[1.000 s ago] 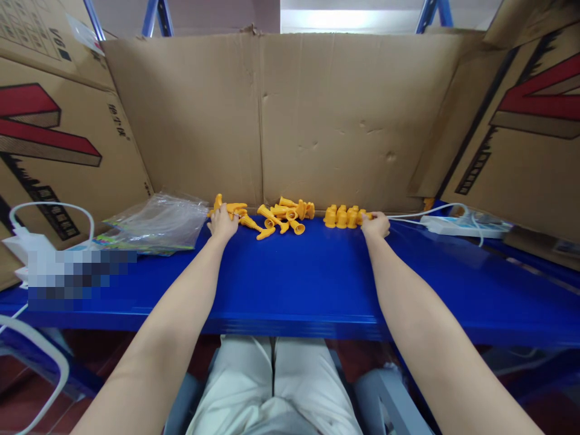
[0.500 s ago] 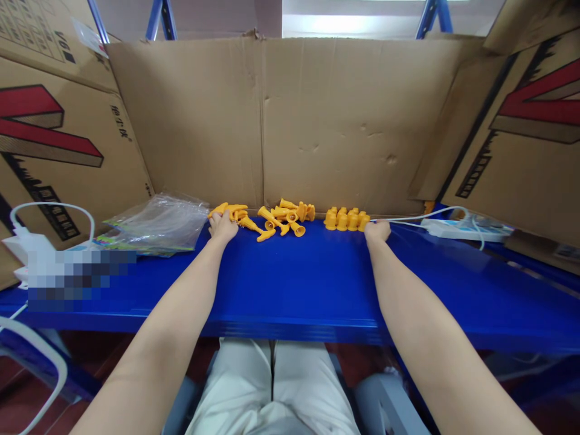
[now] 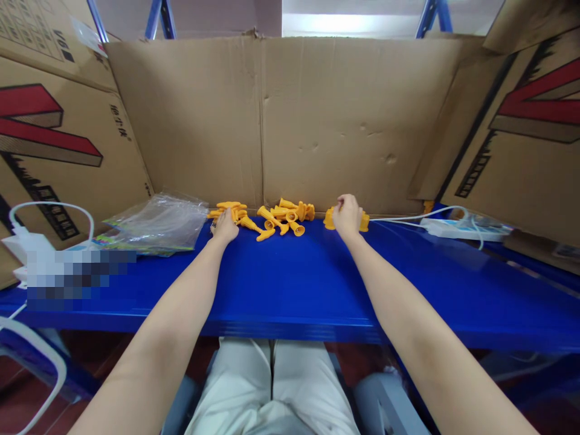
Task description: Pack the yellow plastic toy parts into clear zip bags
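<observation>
My left hand point(image 3: 225, 228) rests on a pile of small yellow-orange plastic pieces point(image 3: 232, 206) at the back of the blue table, its fingers stretched over them. Some pieces under it are hidden. My right hand point(image 3: 348, 216) is over a tight group of yellow-orange cup-shaped pieces point(image 3: 364, 224), hiding most of them. Its fingers are curled, and what they hold, if anything, cannot be made out. Between my hands lies a loose heap of yellow-orange pieces with flared, hollow ends point(image 3: 290, 214).
Clear plastic bags point(image 3: 156, 223) lie left of my left hand. A white power strip point(image 3: 462, 229) with cables is at the right, and white plugs point(image 3: 38, 251) are at the left. Cardboard panels point(image 3: 353, 121) wall the back of the blue table point(image 3: 290, 278).
My right hand has moved left and slightly up, from beside the cup-shaped pieces to over them. My left hand has barely shifted on its pile.
</observation>
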